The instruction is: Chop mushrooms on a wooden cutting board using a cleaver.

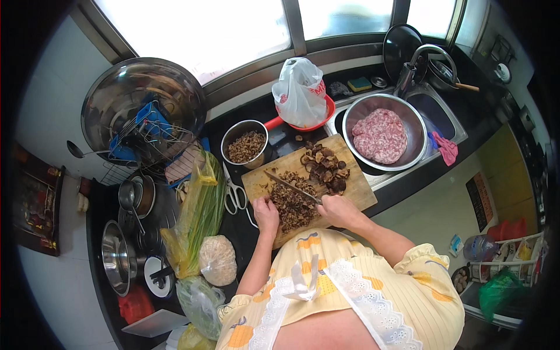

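My right hand (341, 211) grips the handle of a kitchen knife (294, 188), whose blade lies across a heap of chopped brown mushrooms (292, 210). Beneath is a wooden cutting board (361, 192). My left hand (266, 215) rests at the board's left edge, beside the chopped heap; its fingertips are partly hidden, and whether it grips the board I cannot tell. Larger pieces of dark mushroom (326, 168) are piled on the board's far right. Behind the board, a steel saucepan (223, 151) holds more finely chopped brown food (247, 146).
Right of the board, a steel bowl of minced meat (379, 136) sits over the sink (455, 118). A white plastic bag (297, 94) stands in a red colander (329, 114). White-handled scissors (236, 197), bagged green stalks (205, 205) and a bag of pale food (218, 260) lie left.
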A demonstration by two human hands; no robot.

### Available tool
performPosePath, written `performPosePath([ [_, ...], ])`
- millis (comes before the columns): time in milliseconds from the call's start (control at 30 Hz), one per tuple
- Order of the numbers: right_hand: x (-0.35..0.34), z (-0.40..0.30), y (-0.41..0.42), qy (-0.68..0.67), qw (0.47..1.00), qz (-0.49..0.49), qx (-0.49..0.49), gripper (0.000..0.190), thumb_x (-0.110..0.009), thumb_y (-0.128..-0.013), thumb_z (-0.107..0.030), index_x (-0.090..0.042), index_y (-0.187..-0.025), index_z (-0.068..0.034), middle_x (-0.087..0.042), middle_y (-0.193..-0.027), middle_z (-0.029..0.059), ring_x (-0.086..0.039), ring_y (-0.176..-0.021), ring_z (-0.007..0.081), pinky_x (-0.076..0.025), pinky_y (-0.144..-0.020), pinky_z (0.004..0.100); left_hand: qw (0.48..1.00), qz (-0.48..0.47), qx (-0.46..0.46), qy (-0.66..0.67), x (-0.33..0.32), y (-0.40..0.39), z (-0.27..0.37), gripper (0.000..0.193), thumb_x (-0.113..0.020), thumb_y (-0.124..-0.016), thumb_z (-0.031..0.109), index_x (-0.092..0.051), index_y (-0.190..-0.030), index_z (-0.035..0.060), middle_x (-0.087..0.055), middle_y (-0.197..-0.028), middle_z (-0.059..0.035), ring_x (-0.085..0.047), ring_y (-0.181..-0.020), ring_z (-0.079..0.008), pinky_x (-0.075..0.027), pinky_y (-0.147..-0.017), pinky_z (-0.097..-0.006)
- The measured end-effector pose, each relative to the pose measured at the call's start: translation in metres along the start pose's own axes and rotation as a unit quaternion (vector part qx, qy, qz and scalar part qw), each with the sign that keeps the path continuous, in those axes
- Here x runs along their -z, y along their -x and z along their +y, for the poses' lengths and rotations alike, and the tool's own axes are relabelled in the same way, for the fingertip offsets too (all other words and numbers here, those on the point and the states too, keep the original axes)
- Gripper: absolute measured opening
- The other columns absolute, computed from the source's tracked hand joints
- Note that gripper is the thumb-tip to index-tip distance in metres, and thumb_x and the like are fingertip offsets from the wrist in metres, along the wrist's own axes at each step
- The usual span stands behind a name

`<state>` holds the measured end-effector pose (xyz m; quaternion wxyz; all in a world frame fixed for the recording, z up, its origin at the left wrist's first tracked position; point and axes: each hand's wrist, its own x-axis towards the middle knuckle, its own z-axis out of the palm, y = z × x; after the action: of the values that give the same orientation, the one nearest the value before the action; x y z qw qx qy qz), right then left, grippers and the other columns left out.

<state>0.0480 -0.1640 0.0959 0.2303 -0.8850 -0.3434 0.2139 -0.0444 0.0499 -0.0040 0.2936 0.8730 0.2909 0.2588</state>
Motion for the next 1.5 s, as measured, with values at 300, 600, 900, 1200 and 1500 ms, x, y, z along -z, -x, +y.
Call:
performPosePath([
  [300,-0.009,0.006,-0.007,0.024,0.999,0.007,0.029,0.033,-0.051,-0.088,-0.026,-0.062,-0.081,0.004,-0.064,-0.08,0.0251,-0.064,-0.079,0.0411,-0.05,-0.071,0.05,1.0,-0.006,0.018,-0.023,0.009,0.004,-0.005,0.021,-0.058,-0.081,0.009,-0.059,-0.097,-0.0047,-0.055,-0.095,-0.0206,-0.056,-0.09,-0.0362,-0.045,-0.081,-0.042],
  [600,-0.03,0.028,-0.01,0.015,1.0,0.007,0.006,0.038,-0.051,-0.088,-0.03,-0.062,-0.08,0.005,-0.064,-0.08,0.0259,-0.063,-0.078,0.042,-0.049,-0.07,0.0505,0.987,-0.127,0.048,-0.084,0.013,0.001,0.03,0.071,-0.078,-0.068,0.035,-0.05,-0.116,-0.0081,-0.05,-0.113,-0.0249,-0.05,-0.107,-0.0388,-0.042,-0.092,-0.0417],
  [900,-0.038,0.028,-0.006,0.003,1.0,0.024,-0.006,0.038,-0.05,-0.087,-0.031,-0.062,-0.078,0.005,-0.064,-0.077,0.0263,-0.063,-0.077,0.0422,-0.049,-0.069,0.0499,0.988,-0.139,0.014,-0.065,0.004,0.009,0.031,0.074,-0.082,-0.064,0.03,-0.048,-0.114,-0.0128,-0.048,-0.106,-0.0267,-0.05,-0.101,-0.0411,-0.042,-0.09,-0.0425],
  [1200,-0.04,0.024,-0.005,0.0,0.999,0.041,-0.002,0.04,-0.051,-0.087,-0.032,-0.062,-0.076,0.005,-0.063,-0.077,0.0267,-0.062,-0.077,0.0427,-0.048,-0.069,0.05,0.985,-0.163,-0.059,-0.018,-0.014,0.003,0.04,0.036,-0.068,-0.074,0.009,-0.054,-0.104,-0.0064,-0.048,-0.104,-0.0237,-0.051,-0.099,-0.0419,-0.043,-0.087,-0.0441],
  [1500,-0.036,0.035,-0.01,-0.027,0.999,0.035,0.009,0.042,-0.05,-0.089,-0.032,-0.063,-0.077,0.007,-0.063,-0.077,0.0277,-0.062,-0.077,0.0427,-0.048,-0.069,0.0492,0.968,-0.178,-0.123,-0.129,-0.007,0.02,0.07,0.069,-0.079,-0.064,0.033,-0.05,-0.112,-0.0077,-0.05,-0.105,-0.0215,-0.048,-0.099,-0.0366,-0.042,-0.088,-0.0422],
])
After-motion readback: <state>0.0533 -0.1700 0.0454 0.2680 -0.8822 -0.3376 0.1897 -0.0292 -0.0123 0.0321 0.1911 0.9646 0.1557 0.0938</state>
